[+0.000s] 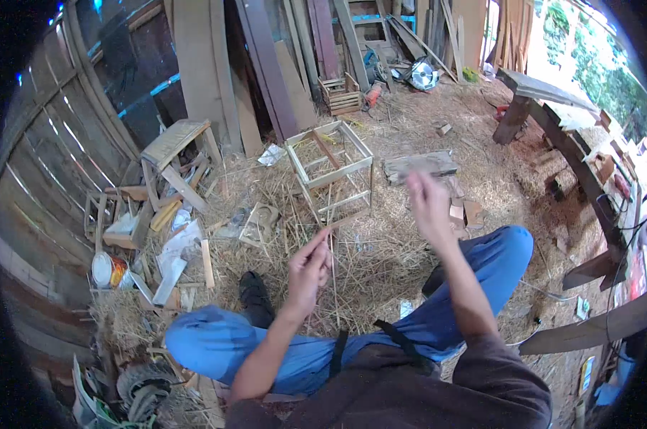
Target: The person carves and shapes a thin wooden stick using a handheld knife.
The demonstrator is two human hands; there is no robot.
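Observation:
My left hand (310, 270) is raised in front of my knees with its fingers closed. A thin wooden strip (348, 219) runs from its fingertips toward the right and appears pinched there. My right hand (428, 204) is lifted higher and farther right, its fingers smeared by motion; whether it holds anything cannot be made out. Just beyond the left hand, a small wooden frame (348, 170) with slim legs and crossbars stands on the ground. Behind the right hand lies a weathered board (398, 169).
Straw and shavings (380, 286) cover the ground. A wooden stool (177, 146), scraps and a paint can (109, 269) are at left. A slatted crate (340, 94) and circular saw (422, 75) sit by leaning planks. A long workbench (595, 171) stands at right.

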